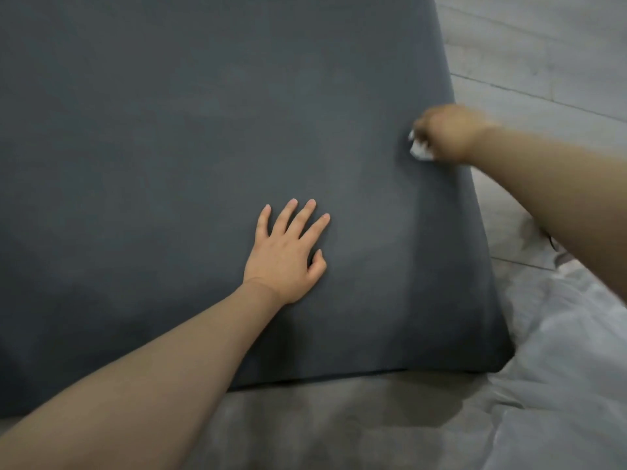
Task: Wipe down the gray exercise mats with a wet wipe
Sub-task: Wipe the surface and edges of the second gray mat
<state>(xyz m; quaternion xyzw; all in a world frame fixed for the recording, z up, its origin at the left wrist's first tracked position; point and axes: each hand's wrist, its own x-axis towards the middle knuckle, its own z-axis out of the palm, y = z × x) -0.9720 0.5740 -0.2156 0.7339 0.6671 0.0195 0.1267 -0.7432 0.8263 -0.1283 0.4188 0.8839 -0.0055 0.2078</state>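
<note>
Head view showed a dark gray foam exercise mat [203, 147] filling most of the frame on a pale wood-plank floor [543, 45]. Left hand [288, 256] lay flat on it, fingers spread. Right hand [448, 134], blurred, gripped a crumpled white wet wipe [419, 150] at the mat's right edge.

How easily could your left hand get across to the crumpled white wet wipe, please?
Probably yes: the left hand lies flat on the dark gray exercise mat, with only bare mat between it and the crumpled white wet wipe, though the right hand already grips it.
</note>
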